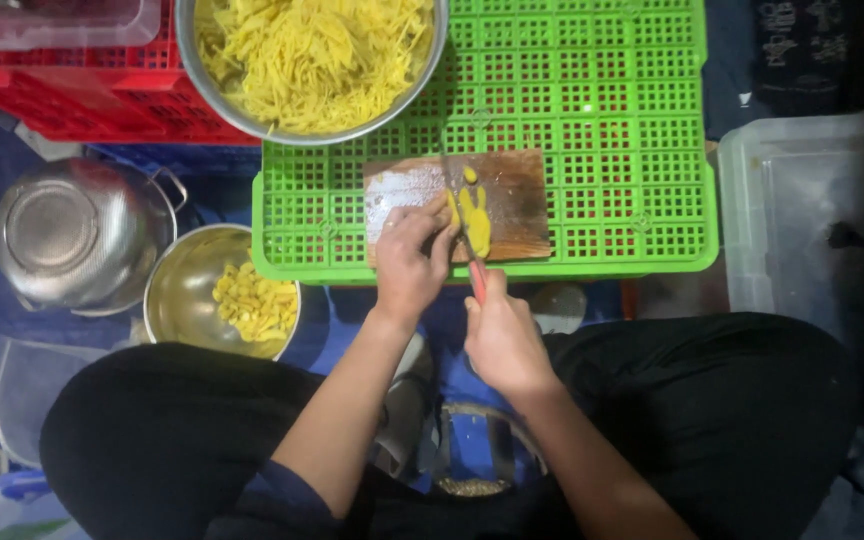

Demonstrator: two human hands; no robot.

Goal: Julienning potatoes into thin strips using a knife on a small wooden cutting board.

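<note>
A small wooden cutting board point(512, 185) lies on an upturned green plastic crate point(612, 110). Yellow slices of a root or fruit point(474, 215) rest on the board. My left hand point(410, 262) presses down on the yellow pieces at the board's near edge. My right hand point(500, 335) grips a knife with a red handle point(476, 278), its blade pointing away across the yellow slices. Both forearms reach out from my lap, over dark trousers.
A large steel bowl of yellow shreds point(312, 62) sits at the crate's far left, on a red crate point(82, 95). A smaller steel bowl with yellow chunks point(220, 295) and a steel colander point(77, 235) stand left. A clear plastic tub point(802, 215) is at the right.
</note>
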